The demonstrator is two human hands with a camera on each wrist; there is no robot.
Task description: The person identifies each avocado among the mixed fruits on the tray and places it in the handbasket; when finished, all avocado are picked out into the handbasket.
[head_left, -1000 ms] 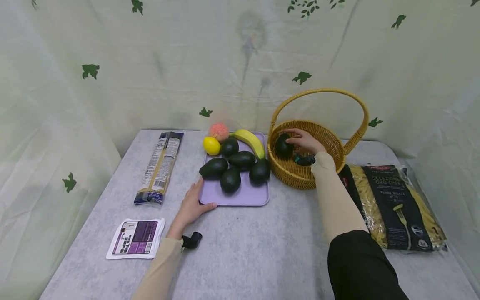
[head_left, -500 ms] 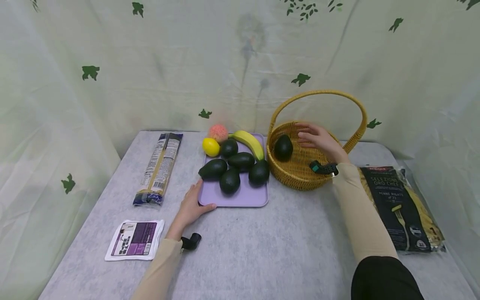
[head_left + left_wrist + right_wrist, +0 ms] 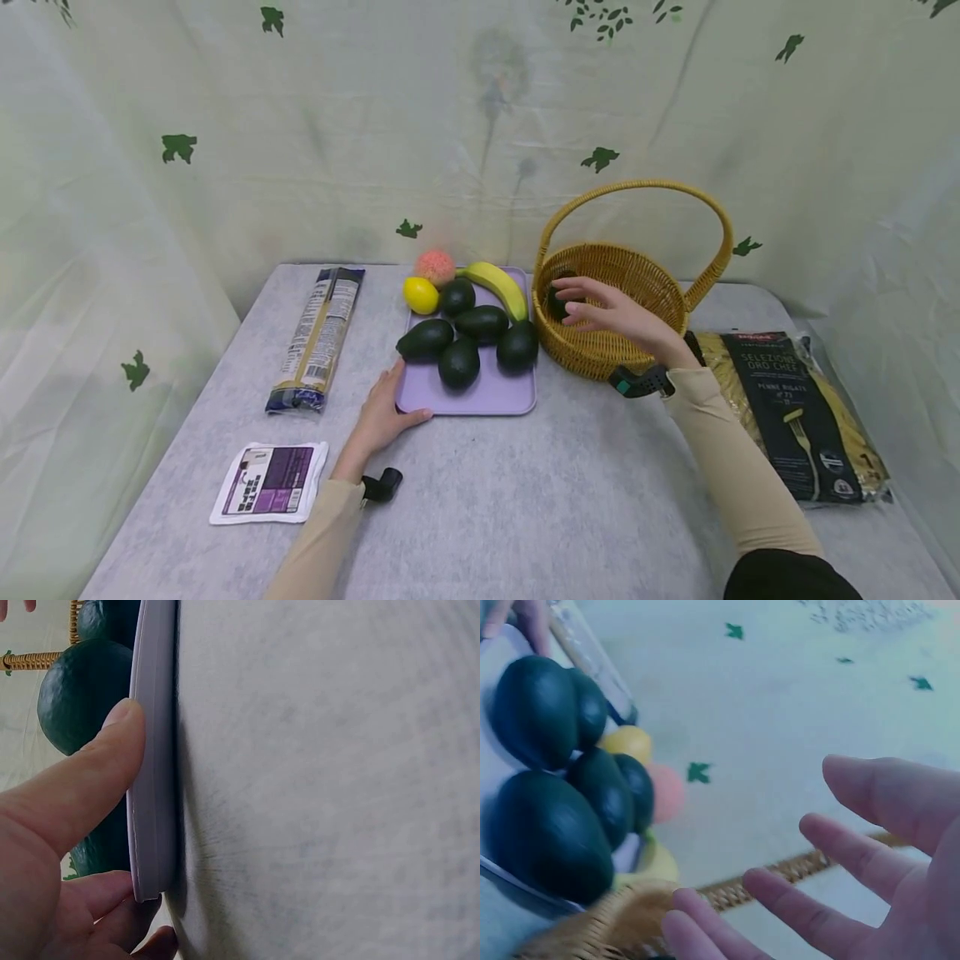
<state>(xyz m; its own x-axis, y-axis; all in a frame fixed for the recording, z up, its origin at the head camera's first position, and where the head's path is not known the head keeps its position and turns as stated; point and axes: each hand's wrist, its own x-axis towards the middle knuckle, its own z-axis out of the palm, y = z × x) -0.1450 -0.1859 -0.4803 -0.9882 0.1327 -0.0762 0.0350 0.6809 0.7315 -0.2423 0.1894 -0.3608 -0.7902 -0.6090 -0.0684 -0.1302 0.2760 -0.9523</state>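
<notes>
My left hand (image 3: 382, 415) rests against the near-left corner of a lilac tray (image 3: 506, 398), thumb along the front rim and fingers at the left edge. On that tray lie several dark green avocados (image 3: 459, 363), a banana (image 3: 497, 287), a lemon (image 3: 421, 295) and a pinkish round fruit (image 3: 435, 267). My right hand (image 3: 626, 321), fingers apart and holding nothing, hovers over the near side of a wicker basket (image 3: 592, 360). Behind its fingertips, one avocado (image 3: 557, 304) inside the basket is mostly hidden. The right wrist view shows the loose fingers (image 3: 870, 862) near the basket rim.
A tall basket handle (image 3: 637, 185) arches above the basket. Right of it lies a bag of penne (image 3: 802, 417). Left of the tray are a long blue-and-gold packet (image 3: 315, 342) and a white-and-purple pouch (image 3: 270, 483). A pale curtain (image 3: 337, 125) hangs behind the table.
My right hand let go of the avocado inside the basket, drew back to the right, then came leftward and nearer over the basket's near side. The left hand stayed at the tray corner.
</notes>
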